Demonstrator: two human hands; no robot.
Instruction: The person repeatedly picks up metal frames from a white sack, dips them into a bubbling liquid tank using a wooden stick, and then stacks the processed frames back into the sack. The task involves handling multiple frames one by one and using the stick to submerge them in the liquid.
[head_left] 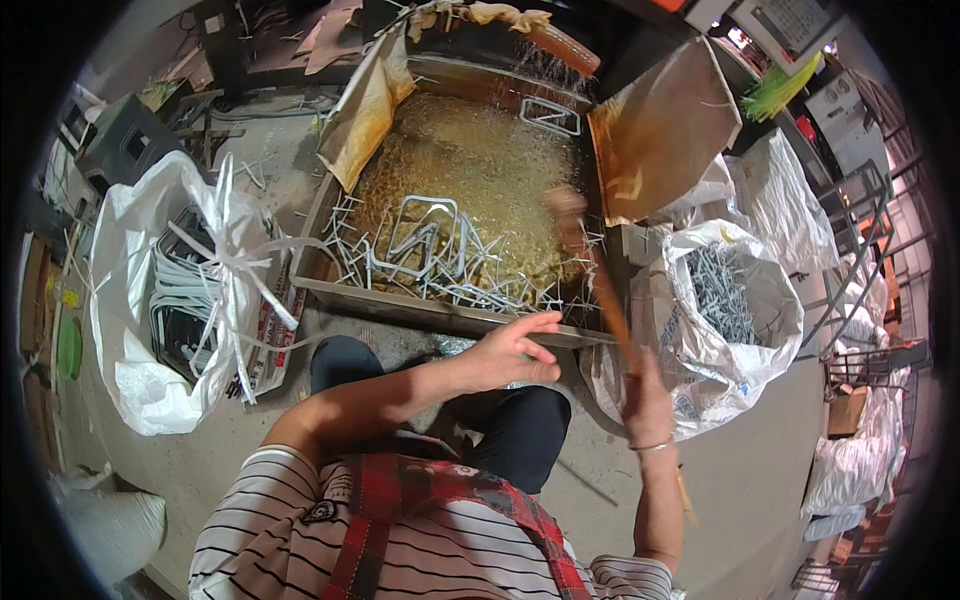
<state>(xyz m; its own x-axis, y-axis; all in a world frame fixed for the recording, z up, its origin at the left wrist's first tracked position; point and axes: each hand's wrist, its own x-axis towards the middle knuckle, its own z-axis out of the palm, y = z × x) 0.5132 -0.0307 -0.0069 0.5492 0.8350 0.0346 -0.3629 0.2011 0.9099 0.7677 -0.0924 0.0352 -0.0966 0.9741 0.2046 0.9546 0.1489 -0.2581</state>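
My right hand [648, 405], with a bracelet at the wrist, is closed around the handle of what looks like a wooden mallet [608, 300]. Its brown head is smeared by motion and reaches over the wet tray. My left hand [520, 352] hovers at the tray's near edge, fingers apart and holding nothing. Inside the metal tray [430, 308], grey rounded frames with a bent inner strip lie in shallow yellowish water. One frame [418, 240] rests near the front left among many thin branching metal scraps [490, 292]. Another frame [550, 116] lies at the far right.
A white sack [135, 370] at left holds stacked grey frames [185, 290]. At right an open white sack [770, 355] is full of metal scraps [722, 295]. Stained boards [665, 135] flank the tray, and water falls from an orange-brown pipe [562, 48] at its back.
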